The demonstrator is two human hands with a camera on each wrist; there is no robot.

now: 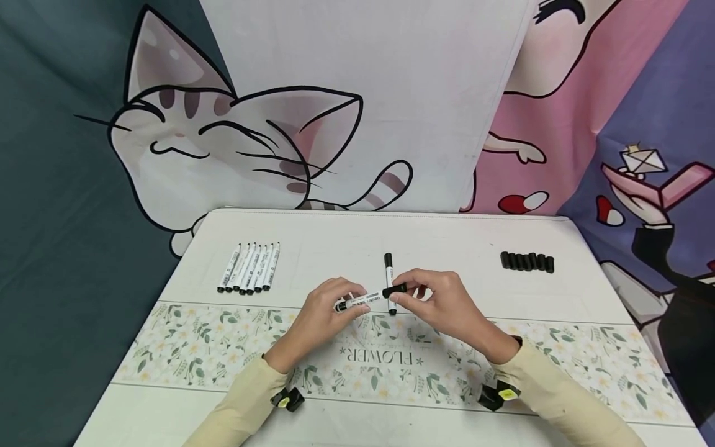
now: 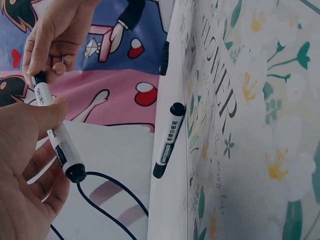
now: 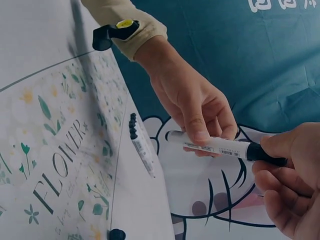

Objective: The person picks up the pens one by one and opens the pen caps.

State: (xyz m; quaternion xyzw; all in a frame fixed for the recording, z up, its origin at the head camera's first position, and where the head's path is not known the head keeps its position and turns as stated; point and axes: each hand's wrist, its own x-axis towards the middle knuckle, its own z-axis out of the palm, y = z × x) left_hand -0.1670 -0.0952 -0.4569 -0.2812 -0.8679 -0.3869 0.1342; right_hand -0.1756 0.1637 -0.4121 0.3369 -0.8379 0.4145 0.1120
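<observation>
A white whiteboard marker (image 1: 363, 300) with a black cap (image 1: 395, 290) is held above the table between both hands. My left hand (image 1: 326, 305) pinches its white barrel between thumb and fingers, near the black tail end. At the other end my right hand (image 1: 444, 302) grips the cap, which sits against the barrel in the right wrist view (image 3: 265, 155). Another capped marker (image 2: 169, 140) lies on the table just beyond the hands, partly hidden in the head view by the right hand and the held marker.
Several uncapped markers (image 1: 251, 268) lie side by side at the table's left, nibs pointing away. Several loose black caps (image 1: 527, 261) form a row at the right. A flower-patterned band (image 1: 223, 347) crosses the white table (image 1: 447, 242); printed cloth (image 1: 424, 62) hangs behind.
</observation>
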